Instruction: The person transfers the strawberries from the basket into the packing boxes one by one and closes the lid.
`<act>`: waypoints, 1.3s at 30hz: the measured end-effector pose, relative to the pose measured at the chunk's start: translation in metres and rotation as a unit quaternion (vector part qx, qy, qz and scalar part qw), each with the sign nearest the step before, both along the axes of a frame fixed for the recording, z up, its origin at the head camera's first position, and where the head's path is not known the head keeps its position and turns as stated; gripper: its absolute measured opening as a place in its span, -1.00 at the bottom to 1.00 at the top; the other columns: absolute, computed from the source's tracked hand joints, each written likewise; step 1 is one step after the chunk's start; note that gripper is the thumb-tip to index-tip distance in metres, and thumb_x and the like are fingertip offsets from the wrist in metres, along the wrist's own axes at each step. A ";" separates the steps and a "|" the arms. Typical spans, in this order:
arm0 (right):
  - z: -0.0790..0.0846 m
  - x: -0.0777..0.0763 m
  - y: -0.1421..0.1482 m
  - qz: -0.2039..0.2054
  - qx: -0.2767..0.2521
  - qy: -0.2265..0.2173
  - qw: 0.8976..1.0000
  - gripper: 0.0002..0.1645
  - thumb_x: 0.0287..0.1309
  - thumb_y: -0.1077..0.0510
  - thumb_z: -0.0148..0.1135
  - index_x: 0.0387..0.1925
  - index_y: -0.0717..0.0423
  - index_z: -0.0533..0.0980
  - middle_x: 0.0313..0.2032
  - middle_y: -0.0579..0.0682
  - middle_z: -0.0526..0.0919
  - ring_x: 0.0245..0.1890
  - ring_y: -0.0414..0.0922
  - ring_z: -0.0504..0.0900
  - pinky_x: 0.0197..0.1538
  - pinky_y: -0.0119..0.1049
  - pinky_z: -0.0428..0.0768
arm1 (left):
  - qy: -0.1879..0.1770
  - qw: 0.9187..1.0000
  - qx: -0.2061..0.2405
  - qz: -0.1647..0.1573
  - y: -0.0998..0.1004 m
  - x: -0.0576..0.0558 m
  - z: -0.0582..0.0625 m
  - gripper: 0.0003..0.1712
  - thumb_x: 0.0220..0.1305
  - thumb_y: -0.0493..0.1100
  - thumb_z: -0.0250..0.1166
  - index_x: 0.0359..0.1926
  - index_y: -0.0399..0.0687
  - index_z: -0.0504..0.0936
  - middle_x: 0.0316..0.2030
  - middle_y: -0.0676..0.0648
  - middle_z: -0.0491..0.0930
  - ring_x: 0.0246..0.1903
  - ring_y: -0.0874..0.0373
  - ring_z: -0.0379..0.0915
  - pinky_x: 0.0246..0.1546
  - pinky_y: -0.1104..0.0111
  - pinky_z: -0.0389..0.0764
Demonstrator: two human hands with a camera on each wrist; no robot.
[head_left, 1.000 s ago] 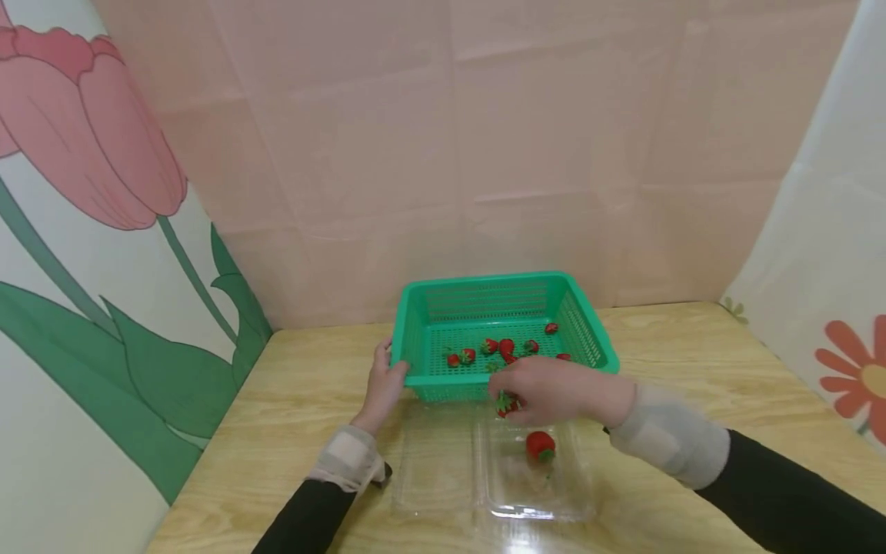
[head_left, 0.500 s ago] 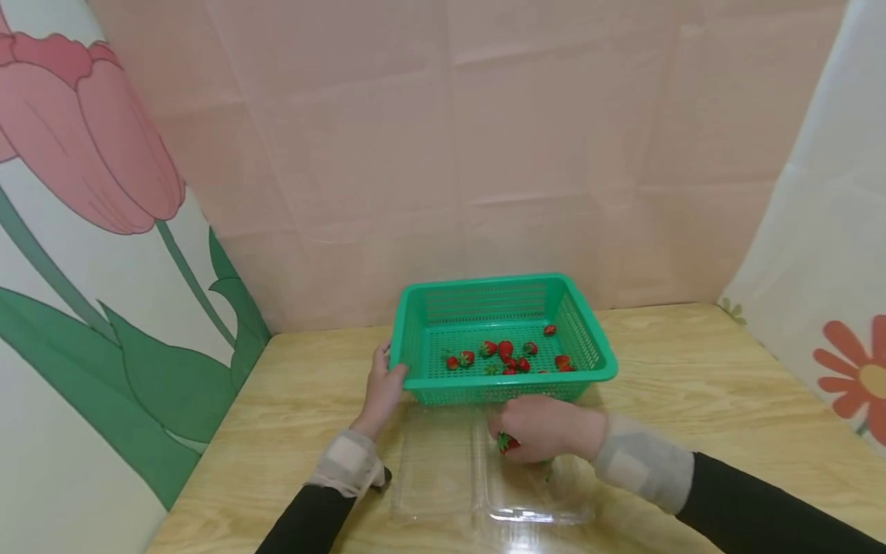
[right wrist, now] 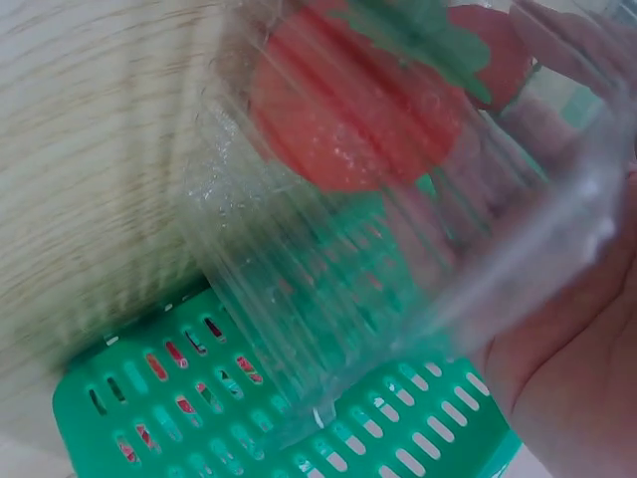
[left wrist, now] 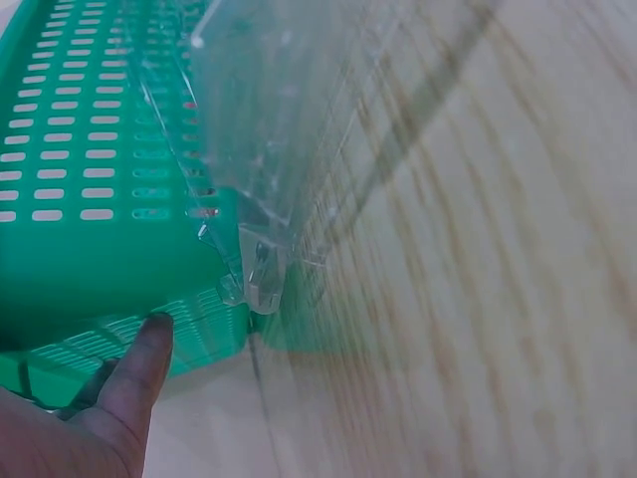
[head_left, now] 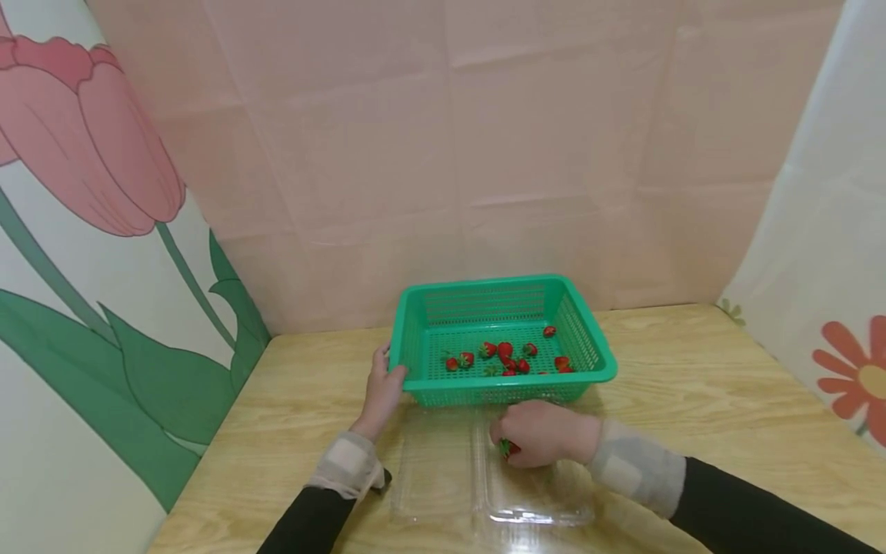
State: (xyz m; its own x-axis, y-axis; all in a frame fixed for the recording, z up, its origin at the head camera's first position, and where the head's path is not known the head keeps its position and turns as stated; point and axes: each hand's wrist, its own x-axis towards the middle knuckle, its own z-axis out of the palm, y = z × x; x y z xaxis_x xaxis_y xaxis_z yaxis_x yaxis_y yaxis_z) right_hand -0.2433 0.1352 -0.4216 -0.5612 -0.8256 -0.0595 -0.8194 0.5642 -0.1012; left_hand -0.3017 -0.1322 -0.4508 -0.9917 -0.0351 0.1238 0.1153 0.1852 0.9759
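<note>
My left hand [head_left: 382, 392] grips the near left corner of a green slotted basket [head_left: 508, 395]; in the left wrist view its thumb [left wrist: 144, 373] lies against the basket wall. Several strawberries [head_left: 504, 350] lie on the basket floor. My right hand [head_left: 543, 433] is down in the right half of a clear plastic clamshell box [head_left: 536, 514], pinching a strawberry [head_left: 507, 448] whose leaves show beside the fingers. Through the clear wall, the right wrist view shows a large strawberry [right wrist: 348, 110] in the box, with the held one near the fingers. The hand hides part of the box.
The box's flat lid half [head_left: 436, 469] lies open to the left on the wooden table [head_left: 311, 400]. Behind the basket rises a pink cloth backdrop [head_left: 443, 154]. Flower-printed panels [head_left: 104, 138] stand at both sides.
My right hand has moved down and toward me from the basket's near rim into the box, carrying the strawberry. It now covers the strawberry lying there. The left hand stays on the basket.
</note>
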 end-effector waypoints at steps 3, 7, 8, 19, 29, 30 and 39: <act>0.000 0.001 -0.001 0.000 0.010 0.000 1.000 -0.78 -0.10 0.20 0.35 -0.57 -0.08 0.43 -0.63 -0.27 0.30 -0.60 -0.26 0.24 -0.50 -0.35 0.34 | 0.006 1.000 -0.002 0.003 0.000 0.000 0.000 -0.33 0.33 -0.27 -0.03 0.44 -0.16 0.07 0.21 -0.30 0.37 0.14 -0.14 0.37 0.14 -0.01 0.36; 0.000 0.003 -0.002 -0.005 0.014 -0.006 1.000 -0.79 -0.08 0.21 0.33 -0.54 -0.08 0.44 -0.63 -0.27 0.30 -0.60 -0.26 0.23 -0.52 -0.35 0.33 | 0.012 1.000 -0.002 0.006 0.000 -0.001 -0.001 -0.34 0.31 -0.28 -0.02 0.43 -0.17 0.09 0.19 -0.30 0.39 0.13 -0.13 0.38 0.13 0.00 0.36; 0.000 0.003 -0.002 -0.004 0.013 -0.006 1.000 -0.80 -0.08 0.21 0.33 -0.54 -0.08 0.44 -0.63 -0.27 0.30 -0.61 -0.26 0.23 -0.52 -0.35 0.32 | 0.012 1.000 -0.002 0.007 -0.001 -0.001 -0.001 -0.33 0.30 -0.28 -0.02 0.43 -0.17 0.09 0.19 -0.29 0.39 0.13 -0.13 0.38 0.13 0.01 0.36; -0.005 0.000 0.000 -0.013 0.023 -0.016 1.000 -0.78 0.03 0.01 0.39 -0.49 -0.09 0.46 -0.61 -0.31 0.33 -0.60 -0.30 0.30 -0.50 -0.36 0.36 | 0.009 1.000 0.002 0.008 0.000 -0.002 -0.001 -0.32 0.30 -0.28 -0.02 0.43 -0.16 0.08 0.21 -0.30 0.38 0.13 -0.13 0.39 0.12 0.01 0.39; -0.004 0.002 0.005 -0.006 0.007 0.000 1.000 -0.73 0.02 -0.05 0.40 -0.48 -0.10 0.44 -0.59 -0.32 0.33 -0.57 -0.32 0.32 -0.46 -0.36 0.42 | 0.010 1.000 0.005 0.006 0.000 -0.001 -0.003 -0.33 0.31 -0.29 -0.02 0.43 -0.15 0.08 0.19 -0.29 0.38 0.14 -0.14 0.38 0.13 0.01 0.38; -0.003 0.002 0.005 -0.005 0.006 0.003 1.000 -0.73 0.02 -0.05 0.40 -0.48 -0.10 0.44 -0.59 -0.32 0.33 -0.57 -0.32 0.32 -0.45 -0.36 0.42 | 0.010 1.000 0.005 0.007 0.000 -0.001 -0.003 -0.34 0.32 -0.29 -0.02 0.43 -0.15 0.09 0.19 -0.28 0.38 0.14 -0.14 0.38 0.14 0.02 0.38; 0.026 0.014 0.007 -0.019 0.014 0.010 1.000 -0.68 0.07 -0.06 0.38 -0.19 0.02 0.59 -0.36 -0.20 0.62 -0.35 -0.23 0.57 -0.26 -0.27 0.57 | 0.010 1.000 0.008 0.008 0.000 -0.001 -0.003 -0.33 0.31 -0.28 -0.02 0.43 -0.15 0.09 0.20 -0.28 0.38 0.15 -0.12 0.38 0.14 0.02 0.37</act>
State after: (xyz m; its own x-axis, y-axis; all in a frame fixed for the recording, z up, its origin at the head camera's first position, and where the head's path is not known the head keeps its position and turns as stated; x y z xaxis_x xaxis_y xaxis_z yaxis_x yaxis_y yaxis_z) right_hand -0.2292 0.1421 -0.3959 -0.5941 -0.8013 -0.0703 -0.7985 0.5980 -0.0690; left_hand -0.3031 -0.1322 -0.4533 -0.9882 -0.0528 0.1436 0.1327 0.1720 0.9761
